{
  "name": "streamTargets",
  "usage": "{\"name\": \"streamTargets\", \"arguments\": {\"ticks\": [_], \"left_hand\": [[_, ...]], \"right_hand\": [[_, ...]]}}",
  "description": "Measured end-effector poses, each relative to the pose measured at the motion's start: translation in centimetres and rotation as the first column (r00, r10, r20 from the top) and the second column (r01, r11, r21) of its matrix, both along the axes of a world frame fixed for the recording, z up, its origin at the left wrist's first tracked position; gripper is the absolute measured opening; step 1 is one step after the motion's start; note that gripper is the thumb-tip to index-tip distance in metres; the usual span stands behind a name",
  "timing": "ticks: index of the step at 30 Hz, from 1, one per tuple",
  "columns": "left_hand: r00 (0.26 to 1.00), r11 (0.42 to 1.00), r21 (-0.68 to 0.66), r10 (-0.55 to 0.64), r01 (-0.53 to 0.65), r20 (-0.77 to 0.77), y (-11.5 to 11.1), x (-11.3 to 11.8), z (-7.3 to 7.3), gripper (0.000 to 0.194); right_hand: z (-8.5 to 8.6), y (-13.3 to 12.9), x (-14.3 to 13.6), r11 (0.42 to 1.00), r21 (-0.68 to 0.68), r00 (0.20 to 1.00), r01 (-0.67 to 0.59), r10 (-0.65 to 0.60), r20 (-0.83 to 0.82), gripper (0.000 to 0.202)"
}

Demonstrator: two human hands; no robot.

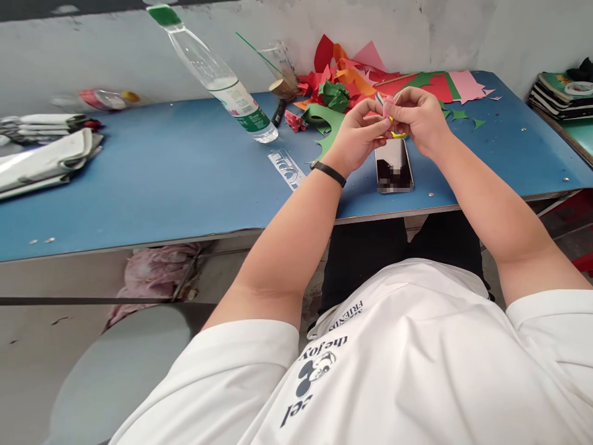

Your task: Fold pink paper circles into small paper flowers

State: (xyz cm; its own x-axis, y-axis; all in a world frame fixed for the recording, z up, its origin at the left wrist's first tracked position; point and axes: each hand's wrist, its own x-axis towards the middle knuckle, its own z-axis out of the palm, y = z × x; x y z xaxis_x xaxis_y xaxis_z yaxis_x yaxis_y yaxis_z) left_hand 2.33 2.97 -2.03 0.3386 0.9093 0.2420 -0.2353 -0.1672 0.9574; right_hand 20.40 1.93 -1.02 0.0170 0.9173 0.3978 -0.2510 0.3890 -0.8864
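Observation:
My left hand (364,131) and my right hand (417,117) meet above the table, fingers closed in a pinch. Between their fingertips is a small piece of pink paper (388,106). A pair of scissors with yellow handles (398,135) shows between and below the hands, its blade pointing up and left; which fingers bear it I cannot tell. Directly beneath lies a phone (393,167) with a dark screen. Green paper scrap (328,127) spreads behind my left wrist, with a crumpled pink-red paper piece (295,121) beside it.
Red, orange and pink paper scraps (352,71) pile against the wall. A tall bottle with a green cap (231,93) stands left of my hands, near a clear stencil ruler (286,168). Folded bags (46,157) lie at far left, stacked books (563,96) at far right. A grey stool (125,364) is below.

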Motion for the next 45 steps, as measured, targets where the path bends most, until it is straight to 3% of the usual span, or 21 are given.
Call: {"name": "streamTargets", "arguments": {"ticks": [3, 14, 18, 22, 27, 31, 38, 45], "left_hand": [[0.998, 0.998, 0.044, 0.049, -0.051, 0.038, 0.1, 0.2, -0.1, 0.035], [0.997, 0.996, 0.071, 0.057, -0.06, 0.043, 0.0, -0.1, 0.1, 0.039], [0.998, 0.999, 0.041, 0.032, -0.034, 0.059, 0.0, 0.0, 0.1, 0.044], [0.998, 0.999, -0.044, -0.01, 0.013, 0.069, -0.1, 0.2, 0.3, 0.039], [0.997, 0.997, -0.073, 0.028, -0.023, 0.074, 0.2, 0.3, 0.3, 0.043], [0.992, 0.995, -0.094, 0.036, -0.025, 0.118, 0.4, 0.1, 0.2, 0.043], [0.997, 0.997, 0.049, 0.053, -0.056, 0.061, 1.4, 0.4, -1.1, 0.051], [0.991, 0.963, 0.235, 0.134, -0.13, -0.002, 3.6, 0.7, -2.4, 0.048]], "right_hand": [[0.1, -0.3, -0.1, 0.997, 0.033, 0.996, 0.073, -0.074, 0.04, 0.082], [0.5, -1.1, 0.2, 0.998, 0.014, 0.998, -0.059, 0.059, -0.012, 0.07], [0.6, -1.2, -0.1, 0.999, -0.029, 0.999, 0.025, -0.024, 0.038, 0.067], [0.4, -0.9, 0.1, 0.995, 0.039, 0.99, 0.088, -0.091, 0.106, 0.054], [0.4, -0.5, 0.7, 0.992, 0.095, 0.976, 0.088, -0.104, 0.19, 0.048], [0.1, -0.2, 0.2, 0.987, 0.061, 0.977, 0.149, -0.157, 0.147, 0.044], [0.6, -0.9, -0.7, 0.98, 0.042, 0.97, 0.193, -0.197, 0.14, 0.041], [1.0, -0.9, -0.8, 0.962, 0.091, 0.912, 0.259, -0.274, 0.306, 0.049]]}}
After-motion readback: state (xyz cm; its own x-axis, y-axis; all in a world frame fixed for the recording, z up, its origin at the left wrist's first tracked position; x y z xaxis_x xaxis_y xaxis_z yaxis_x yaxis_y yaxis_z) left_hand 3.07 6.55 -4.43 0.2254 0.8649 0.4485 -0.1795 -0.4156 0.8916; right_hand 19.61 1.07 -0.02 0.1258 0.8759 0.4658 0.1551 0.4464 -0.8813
